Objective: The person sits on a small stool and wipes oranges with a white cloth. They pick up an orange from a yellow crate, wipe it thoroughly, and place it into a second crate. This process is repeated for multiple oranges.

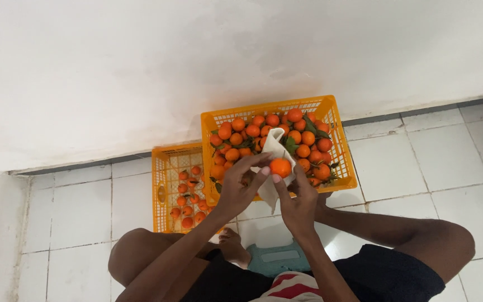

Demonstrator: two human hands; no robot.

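one tangerine held over the full crate

i'm looking down from the head camera at both hands raised in front of me. my left hand (240, 187) has its fingers bent loosely, the fingertips touching the left side of a single orange tangerine (280, 167). my right hand (297, 202) closes its fingers around the same fruit from below and from the right, with a white cloth (274, 146) pinched against it; the cloth sticks up above the tangerine and a fold hangs down under it. so the fruit sits between both sets of fingertips, just in front of the near rim of the full orange crate (331, 114), which is heaped with tangerines and a few green leaves.

to the left, touching that crate's side, stands a second orange crate (162, 193) with only a scatter of tangerines on its bottom. both crates rest on the white tiled floor (426, 156) against a white wall (141, 67). my knees frame the view, and a pale green stool (278, 260) shows between them.
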